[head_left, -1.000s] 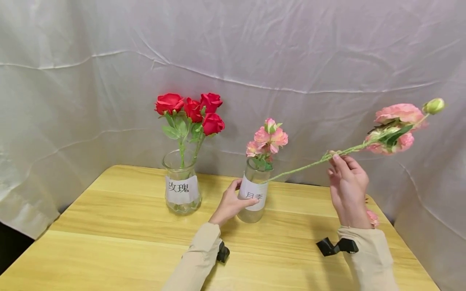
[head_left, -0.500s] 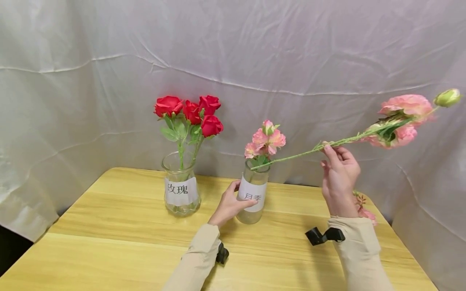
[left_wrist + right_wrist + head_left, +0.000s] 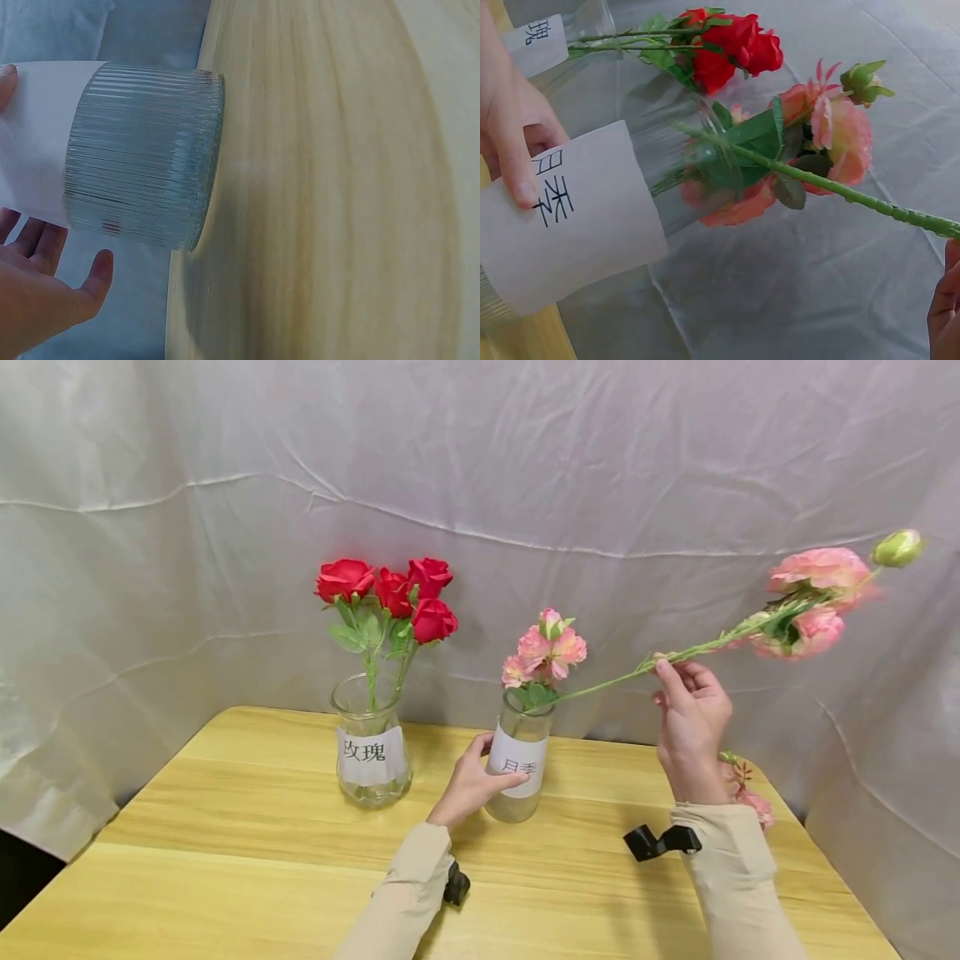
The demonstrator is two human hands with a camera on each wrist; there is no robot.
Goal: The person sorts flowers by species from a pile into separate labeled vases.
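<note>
My left hand (image 3: 471, 783) grips a clear glass vase (image 3: 513, 811) by its white label, thumb across the front. The vase stands upright on the table, with a pink flower spray (image 3: 551, 647) in it. My right hand (image 3: 696, 722) pinches the green stem of another artificial pink flower (image 3: 821, 568), fingertips around mid-stem. Its blooms and bud point to the upper right, and the stem slants down to the vase. In the right wrist view the stem's lower end (image 3: 705, 135) lies at the vase mouth; how deep it goes I cannot tell.
A second labelled glass vase (image 3: 372, 781) with several red roses (image 3: 345, 578) stands to the left. Behind my right wrist another pink flower (image 3: 756, 806) lies partly hidden on the wooden table (image 3: 247, 860). A grey cloth (image 3: 480, 460) hangs behind the table.
My right hand has moved left and up, bringing the stem's lower end from in front of the vase's label up to its mouth. My left hand keeps its grip on the vase.
</note>
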